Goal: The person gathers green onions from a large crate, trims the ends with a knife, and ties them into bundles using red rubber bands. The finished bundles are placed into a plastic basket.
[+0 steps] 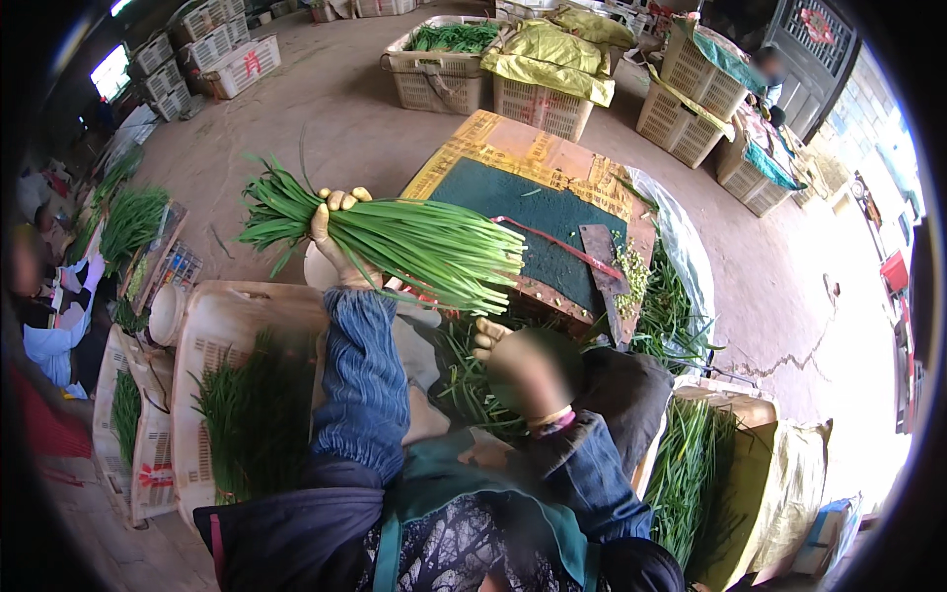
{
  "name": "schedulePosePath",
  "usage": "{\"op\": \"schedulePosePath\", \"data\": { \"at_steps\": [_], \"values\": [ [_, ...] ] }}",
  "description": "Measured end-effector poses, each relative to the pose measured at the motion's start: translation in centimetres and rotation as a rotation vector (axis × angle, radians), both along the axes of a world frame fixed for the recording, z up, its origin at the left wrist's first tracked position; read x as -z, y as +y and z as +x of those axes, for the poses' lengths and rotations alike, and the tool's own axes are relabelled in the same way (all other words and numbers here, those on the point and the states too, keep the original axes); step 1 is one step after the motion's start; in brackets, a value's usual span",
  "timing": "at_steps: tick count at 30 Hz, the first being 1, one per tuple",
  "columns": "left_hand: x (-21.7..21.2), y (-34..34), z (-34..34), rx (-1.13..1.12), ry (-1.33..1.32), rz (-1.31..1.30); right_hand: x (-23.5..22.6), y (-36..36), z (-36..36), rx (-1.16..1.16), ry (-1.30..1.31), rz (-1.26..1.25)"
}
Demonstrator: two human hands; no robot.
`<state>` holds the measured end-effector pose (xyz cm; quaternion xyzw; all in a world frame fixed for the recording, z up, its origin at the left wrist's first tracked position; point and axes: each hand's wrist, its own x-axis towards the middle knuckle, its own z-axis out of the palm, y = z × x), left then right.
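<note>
My left hand, in a pale glove, is wrapped round a thick bunch of garlic chives, holding it up left of the low work table. The green tips fan out to the left; the pale cut ends point right, over the table's near edge. Lower and nearer to me is my right hand, mostly smeared; its fingertips point left, slightly apart, with nothing visible in them. On the table a dark green mat carries a red strip and a flat metal blade. Cut stem bits lie beside the blade.
Crates of chives flank me, one at left and one at right. Loose chives lie on clear plastic right of the table. Stacked crates stand beyond it. Another person sits at far left.
</note>
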<state>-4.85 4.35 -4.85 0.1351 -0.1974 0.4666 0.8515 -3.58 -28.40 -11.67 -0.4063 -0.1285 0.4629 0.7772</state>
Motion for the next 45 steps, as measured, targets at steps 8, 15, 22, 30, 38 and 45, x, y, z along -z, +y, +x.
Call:
{"op": "schedulePosePath", "data": {
  "at_steps": [8, 15, 22, 30, 38, 45],
  "values": [
    [0.0, -2.7, 0.6, 0.008, 0.07, 0.006, 0.0, 3.7, -0.6, 0.17, -0.119, 0.03],
    [-0.4, -4.5, 2.2, 0.038, 0.171, 0.024, -2.2, 1.0, -0.6, 0.16, -0.136, -0.072],
    [-1.4, -2.1, 2.3, 0.064, 0.204, 0.075, 5.3, -5.9, 0.6, 0.03, -0.685, -0.246],
    [-4.2, -2.6, 3.1, -0.043, 0.223, 0.084, -0.2, -3.5, 0.4, 0.078, -0.923, -0.342],
    [-6.3, -11.7, 4.8, -0.19, 0.383, 0.238, -6.8, 4.3, 0.4, 0.016, -0.501, -0.184],
    [-6.5, -13.4, 4.6, -0.195, 0.436, 0.386, -6.8, -0.1, 0.8, -0.082, -0.337, 0.006]
  ]
}}
